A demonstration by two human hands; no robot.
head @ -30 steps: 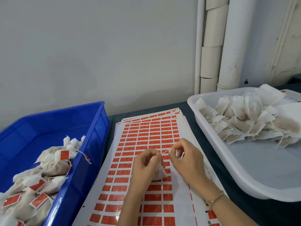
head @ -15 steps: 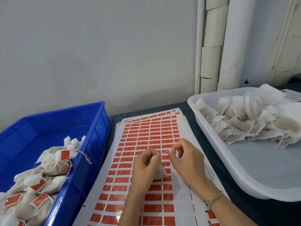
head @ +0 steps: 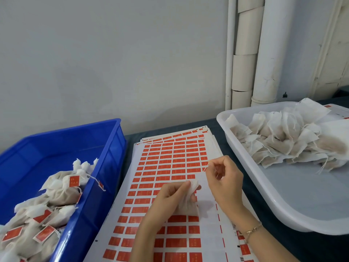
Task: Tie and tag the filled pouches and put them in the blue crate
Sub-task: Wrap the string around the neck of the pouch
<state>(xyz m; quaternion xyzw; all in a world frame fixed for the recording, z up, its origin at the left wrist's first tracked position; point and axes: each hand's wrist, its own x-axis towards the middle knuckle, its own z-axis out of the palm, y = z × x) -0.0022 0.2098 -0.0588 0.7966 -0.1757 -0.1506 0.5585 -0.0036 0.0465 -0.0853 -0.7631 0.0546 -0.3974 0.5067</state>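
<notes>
- My left hand [head: 168, 195] grips the pouch [head: 190, 195] by its gathered neck, fingers curled round it, just above the sheet [head: 170, 159] of red tags.
- My right hand [head: 226, 178] is just beside it and a little higher, thumb and forefinger pinching the string [head: 206, 167], the other fingers loosely curled.
- A sliver of orange shows at that pinch. I cannot tell whether it is a tag on the string.
- The step, as I judge it, is drawing the neck closed. I should squeeze the neck hard with the left hand so the filling stays down, and pull the string straight away from it, not sideways.
- The string is thin and could slip, so a pinch close to the neck gives me better control than one at the far end.
- When the tag goes on, I should fold it squarely over the string so its edges meet.
- Only once it is tied and tagged does the pouch go left into the crate [head: 113, 148], with the tagged ones [head: 62, 190].
- The tray [head: 283, 205] on my right holds the untied pile [head: 283, 140].
</notes>
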